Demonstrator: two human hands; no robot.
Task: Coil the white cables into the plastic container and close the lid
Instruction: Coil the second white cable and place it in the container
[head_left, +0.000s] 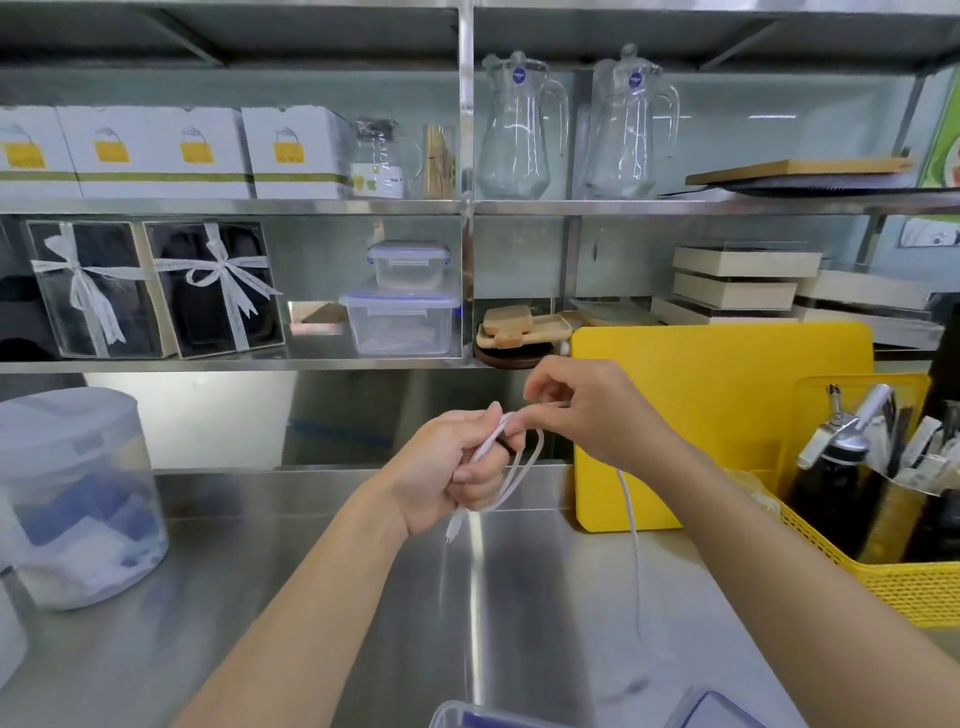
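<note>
My left hand (457, 470) is closed around a loop of white cable (519, 475), held above the steel counter; a small plug end dangles just below the fist. My right hand (587, 410) pinches the same cable a little higher and to the right. From there the loose length hangs down to the counter near the bottom edge. A clear plastic container (470, 716) with blue trim peeks in at the bottom edge, with a lid-like piece (711, 711) beside it; most of both is cut off.
A yellow cutting board (727, 415) leans behind my right hand. A yellow basket (893, 582) of bottles and utensils sits at the right. A large round clear tub (72, 499) stands at the left. Shelves above hold boxes, lidded containers and glass jugs.
</note>
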